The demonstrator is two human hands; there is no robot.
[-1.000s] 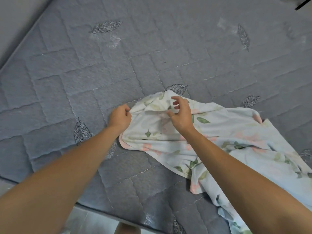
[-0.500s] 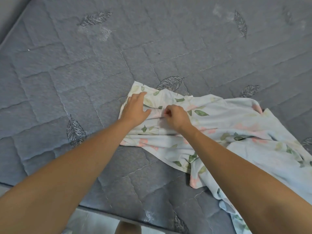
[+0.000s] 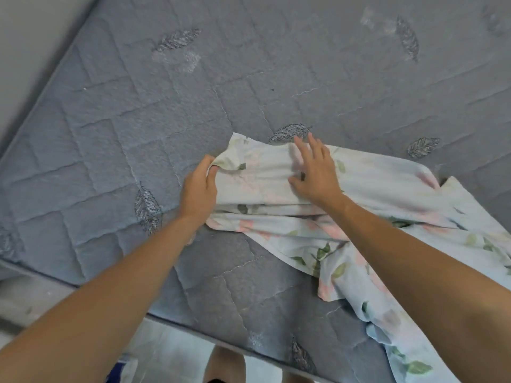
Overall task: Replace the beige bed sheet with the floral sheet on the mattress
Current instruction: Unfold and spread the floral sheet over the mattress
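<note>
The floral sheet (image 3: 367, 189), pale with pink flowers and green leaves, lies bunched on the bare grey quilted mattress (image 3: 171, 111), trailing off the near edge at lower right. My left hand (image 3: 198, 189) grips the sheet's left end, fingers curled round a fold. My right hand (image 3: 315, 170) lies flat on top of the folded part with fingers spread. No beige sheet is in view.
The mattress's near edge (image 3: 193, 326) runs across the bottom, with pale floor tiles (image 3: 171, 355) and my legs below it. A light wall (image 3: 30, 45) borders the mattress at upper left. The mattress top beyond the sheet is bare.
My left hand went from lying on the sheet to gripping its left end. My right hand opened from a pinch and now lies flat with fingers spread, a fold turned over.
</note>
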